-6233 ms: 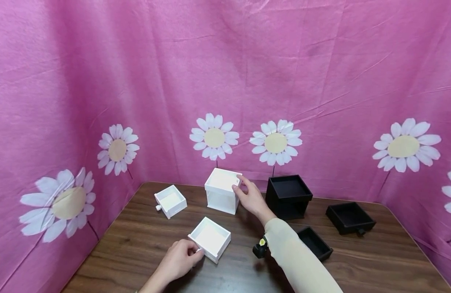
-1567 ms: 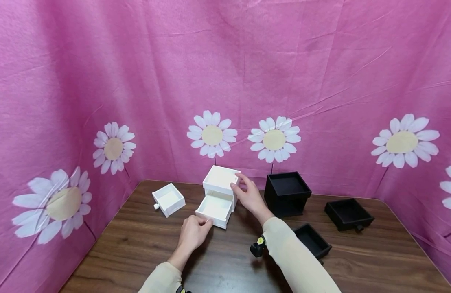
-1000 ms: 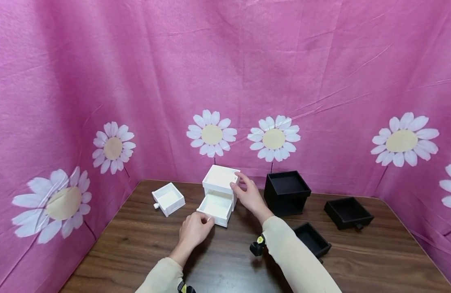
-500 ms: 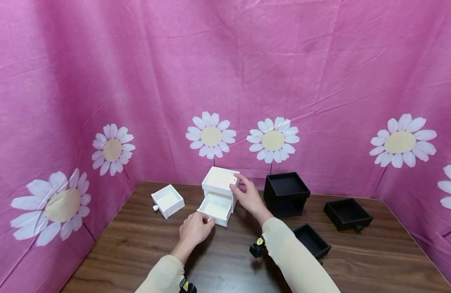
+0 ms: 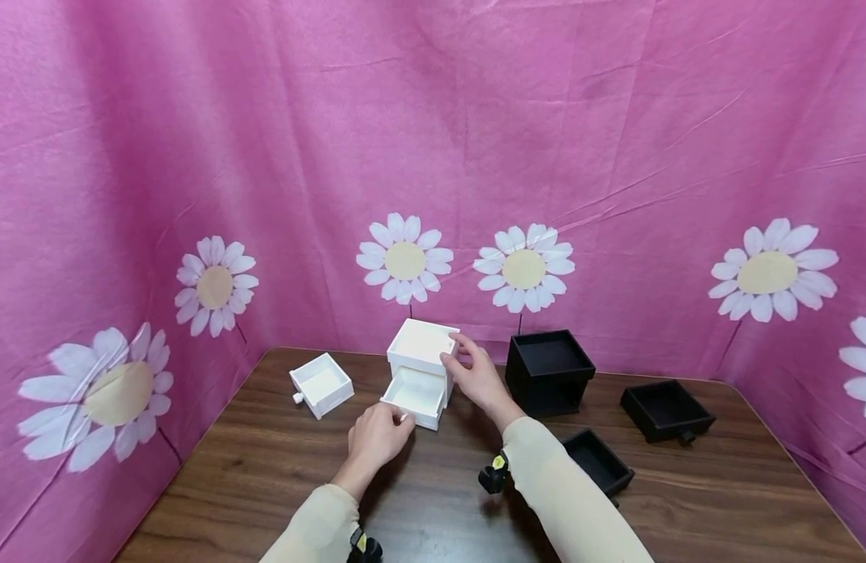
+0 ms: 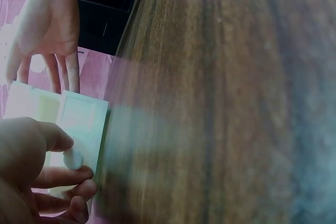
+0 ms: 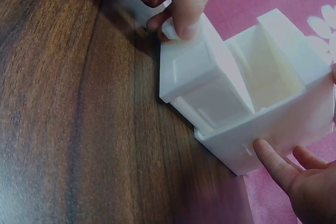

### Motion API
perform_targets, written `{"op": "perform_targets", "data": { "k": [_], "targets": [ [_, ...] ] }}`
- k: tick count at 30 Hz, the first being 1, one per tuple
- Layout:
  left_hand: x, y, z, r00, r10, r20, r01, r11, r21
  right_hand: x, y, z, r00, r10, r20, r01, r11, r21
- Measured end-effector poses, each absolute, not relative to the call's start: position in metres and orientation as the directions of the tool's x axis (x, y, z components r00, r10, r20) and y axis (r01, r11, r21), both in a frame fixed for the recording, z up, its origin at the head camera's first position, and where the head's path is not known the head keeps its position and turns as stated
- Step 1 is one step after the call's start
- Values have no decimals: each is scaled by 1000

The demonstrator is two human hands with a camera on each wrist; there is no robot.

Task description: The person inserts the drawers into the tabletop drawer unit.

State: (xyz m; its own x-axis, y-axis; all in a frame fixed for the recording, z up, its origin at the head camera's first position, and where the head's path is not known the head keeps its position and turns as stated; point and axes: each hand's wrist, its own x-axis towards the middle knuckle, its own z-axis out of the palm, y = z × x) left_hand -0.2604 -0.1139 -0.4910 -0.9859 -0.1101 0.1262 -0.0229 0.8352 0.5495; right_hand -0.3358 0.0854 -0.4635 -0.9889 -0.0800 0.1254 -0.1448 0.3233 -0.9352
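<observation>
My left hand [image 5: 377,438] pinches the small round knob [image 6: 73,158] of a white drawer [image 5: 424,418] between thumb and fingers. That drawer sits partway inside the lower opening of a white box [image 5: 422,344], its front still sticking out toward me. In the right wrist view the drawer [image 7: 194,72] juts from the box [image 7: 294,114] a little tilted. On the box's right side, my right hand [image 5: 482,383] grips the top right edge with thumb and forefinger. One of its fingertips touches the side wall in the right wrist view.
A second white drawer [image 5: 334,401] lies to the left on the wooden table [image 5: 250,469]. A black box [image 5: 542,395] stands right of the white one, with one black drawer [image 5: 658,422] farther right and another [image 5: 621,485] beside my right forearm. A pink curtain [image 5: 433,117] hangs behind.
Several seconds ago the drawer lay on the table before the box; my left hand has since brought it into the opening and pushed it slightly deeper. My right hand has stayed at the box.
</observation>
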Motion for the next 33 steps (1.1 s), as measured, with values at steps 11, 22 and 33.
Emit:
{"op": "perform_targets", "data": {
  "k": [11, 22, 33],
  "targets": [
    [-288, -118, -528, -976, -114, 184, 3, 843, 538, -337, 86, -465, -988, -80, 135, -154, 326, -933],
    [-297, -117, -533, -966, -100, 239, 48, 836, 547, -337, 86, -465, -989, -83, 124, -144, 320, -937],
    [-319, -117, -554, -971, -133, 201, 4, 824, 566, -337, 86, -465, -985, -87, 150, -170, 323, -931]
  ]
}}
